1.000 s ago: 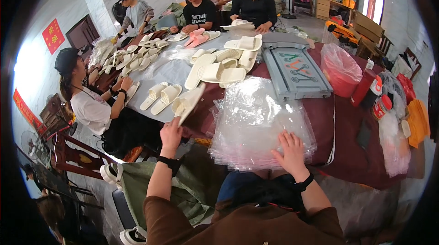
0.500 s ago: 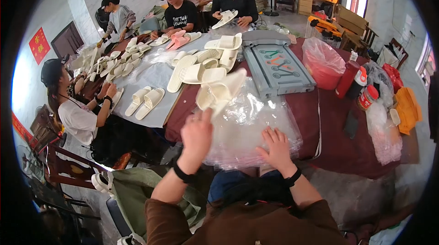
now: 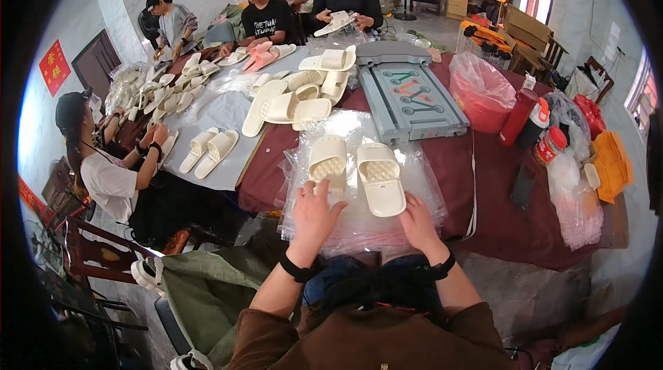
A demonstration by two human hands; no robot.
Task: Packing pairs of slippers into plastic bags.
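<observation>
The single head view looks from the wearer's own head, ahead and steeply downward, through a wide fisheye lens. Nearest, along the lower edge, is the wearer's brown shirt; the left hand and right hand come close, just below the middle. The table stretches away from the lens, a desk stands far behind, and the door at left leans with the lens's bend.

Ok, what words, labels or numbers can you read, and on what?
I won't copy wording.
Black T-shirt: pale lettering, large.
Red wall sign: large characters.
Front right slipper: dark mark, too small to read.
Red-lidded jar: label, too small to read.
</observation>
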